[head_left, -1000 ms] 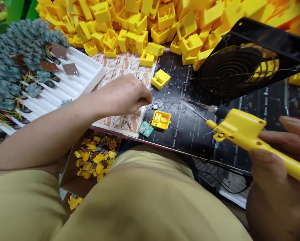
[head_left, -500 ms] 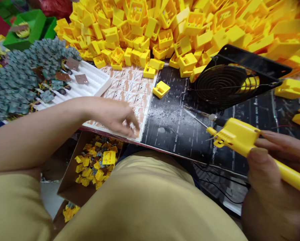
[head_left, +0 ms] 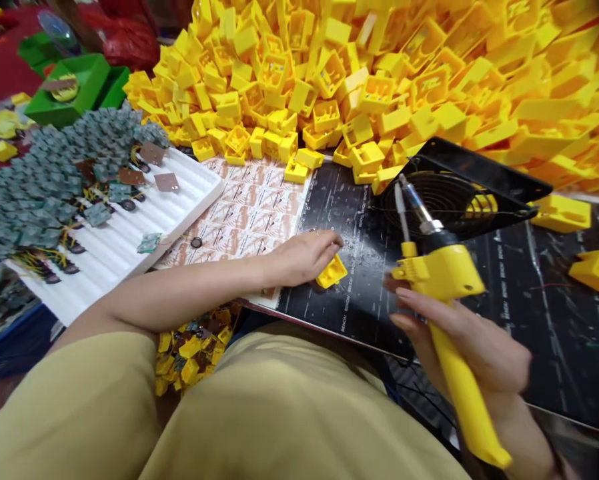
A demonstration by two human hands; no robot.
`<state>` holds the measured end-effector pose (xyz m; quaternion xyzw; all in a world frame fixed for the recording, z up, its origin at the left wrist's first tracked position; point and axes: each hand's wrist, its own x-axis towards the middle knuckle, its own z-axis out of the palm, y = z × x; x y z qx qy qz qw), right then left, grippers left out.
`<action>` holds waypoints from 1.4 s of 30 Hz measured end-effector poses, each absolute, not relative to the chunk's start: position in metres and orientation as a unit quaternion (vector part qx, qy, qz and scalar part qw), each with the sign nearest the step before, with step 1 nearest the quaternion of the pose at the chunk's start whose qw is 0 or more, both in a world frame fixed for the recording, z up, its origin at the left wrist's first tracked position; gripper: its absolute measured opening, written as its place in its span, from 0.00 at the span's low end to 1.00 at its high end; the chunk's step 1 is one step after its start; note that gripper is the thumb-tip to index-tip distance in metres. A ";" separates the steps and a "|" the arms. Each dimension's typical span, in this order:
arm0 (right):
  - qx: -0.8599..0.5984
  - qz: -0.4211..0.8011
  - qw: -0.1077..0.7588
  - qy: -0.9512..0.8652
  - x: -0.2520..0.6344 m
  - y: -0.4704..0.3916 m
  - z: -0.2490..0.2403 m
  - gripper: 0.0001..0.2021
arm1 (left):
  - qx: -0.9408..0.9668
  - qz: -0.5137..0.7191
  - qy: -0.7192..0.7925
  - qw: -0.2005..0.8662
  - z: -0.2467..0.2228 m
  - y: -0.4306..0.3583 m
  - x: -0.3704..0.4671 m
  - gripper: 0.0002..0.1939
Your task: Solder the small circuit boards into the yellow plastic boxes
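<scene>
My left hand (head_left: 309, 257) is closed on a small open yellow plastic housing (head_left: 332, 274), which rests on the black mat (head_left: 354, 293) near its front edge. The fingers cover the housing's far side. Wrapped in my right hand (head_left: 472, 343) is a yellow soldering gun (head_left: 447, 273). Its metal tip and thin solder-feed tube point up and away, in front of a black fan (head_left: 429, 200). The tip is apart from the housing in my left hand.
Yellow housings (head_left: 299, 93) are heaped along the back. At left, a white ridged foam tray (head_left: 174, 207) carries many grey-green wired modules (head_left: 49, 173). Green bins (head_left: 74, 87) stand behind it. A box of yellow parts (head_left: 192, 353) sits below the table edge.
My left hand has moved right and taken hold of the loose housing, which is now nearer the table's front edge. My right hand has brought the soldering gun leftward and tipped it more upright.
</scene>
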<state>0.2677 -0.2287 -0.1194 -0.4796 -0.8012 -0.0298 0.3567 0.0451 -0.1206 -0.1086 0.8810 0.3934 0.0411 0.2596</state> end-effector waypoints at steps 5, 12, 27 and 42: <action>-0.440 -0.043 0.375 -0.815 0.249 -0.214 -0.131 0.27 | 0.889 0.015 0.458 0.006 -0.102 -0.071 0.046 0.21; -0.458 -0.032 0.337 -0.822 0.217 -0.204 -0.135 0.19 | 0.870 0.108 0.481 -0.006 -0.150 0.020 0.035 0.19; -0.444 0.045 0.331 -0.831 0.217 -0.202 -0.148 0.18 | 0.847 -0.002 0.427 0.317 -0.083 -0.087 -0.023 0.26; -0.453 0.012 0.339 -0.824 0.243 -0.212 -0.153 0.20 | 0.955 -0.044 0.249 0.154 -0.098 -0.095 0.005 0.25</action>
